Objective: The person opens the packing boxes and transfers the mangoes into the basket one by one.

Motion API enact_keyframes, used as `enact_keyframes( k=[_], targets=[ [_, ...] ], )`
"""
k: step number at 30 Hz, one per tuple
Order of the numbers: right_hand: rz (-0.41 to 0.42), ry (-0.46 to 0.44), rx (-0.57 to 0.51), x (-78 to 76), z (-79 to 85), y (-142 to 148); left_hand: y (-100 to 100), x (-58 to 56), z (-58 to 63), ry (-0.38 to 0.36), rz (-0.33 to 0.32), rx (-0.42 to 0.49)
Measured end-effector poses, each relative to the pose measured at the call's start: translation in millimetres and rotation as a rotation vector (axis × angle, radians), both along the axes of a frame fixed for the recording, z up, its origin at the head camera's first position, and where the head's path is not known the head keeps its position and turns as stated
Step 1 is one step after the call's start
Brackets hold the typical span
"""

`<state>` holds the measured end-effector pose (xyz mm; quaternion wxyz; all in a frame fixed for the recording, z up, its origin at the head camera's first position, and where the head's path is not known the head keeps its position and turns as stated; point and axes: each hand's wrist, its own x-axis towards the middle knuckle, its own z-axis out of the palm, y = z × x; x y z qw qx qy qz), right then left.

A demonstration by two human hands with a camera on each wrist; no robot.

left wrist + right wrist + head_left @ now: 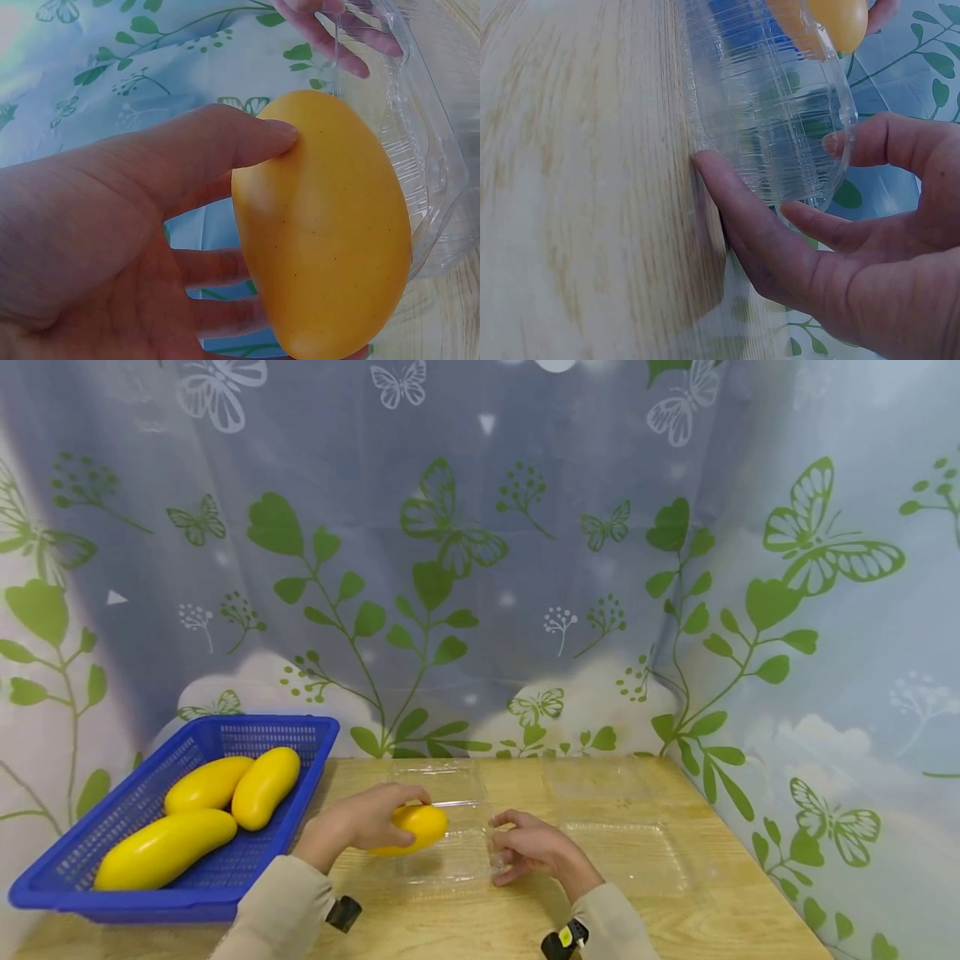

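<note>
My left hand (367,818) grips a yellow mango (423,827), thumb on one side and fingers round the other. In the left wrist view the mango (322,232) shows its smooth, lightly speckled skin. It is held over a clear plastic clamshell box (450,866), which stands on the table with its lid folded back towards the wall. On the box's right side my right hand (536,852) holds the wall, its fingers curled at the rim. From the right wrist, the box wall (761,112) shows between the fingertips.
At the left stands a blue basket (311,777) with three more mangoes, one of them the long front mango (165,852). A second clear box (637,860) lies open on the wooden table (720,918) to the right. A patterned curtain (480,652) hangs behind.
</note>
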<state>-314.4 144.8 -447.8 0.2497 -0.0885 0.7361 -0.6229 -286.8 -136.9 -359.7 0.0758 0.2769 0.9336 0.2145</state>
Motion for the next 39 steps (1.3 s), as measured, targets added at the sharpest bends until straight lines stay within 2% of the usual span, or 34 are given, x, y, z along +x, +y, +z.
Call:
enact_keyframes(
  k=[15, 24, 33, 39],
  targets=[
    [0.000, -0.006, -0.004, -0.6, 0.1, 0, -5, 1.0, 5.4, 0.003, -0.017, 0.019],
    [0.001, -0.009, -0.003, 0.3, -0.9, 1, -8, 0.3, 5.5, 0.017, -0.030, 0.010],
    [0.003, -0.008, -0.007, 0.0, -0.2, 1, -12, 3.1, 11.1, 0.044, -0.046, 0.001],
    [0.008, -0.001, -0.006, 1.8, 2.1, 1, -15, 3.0, 11.7, 0.027, -0.005, 0.001]
  ],
)
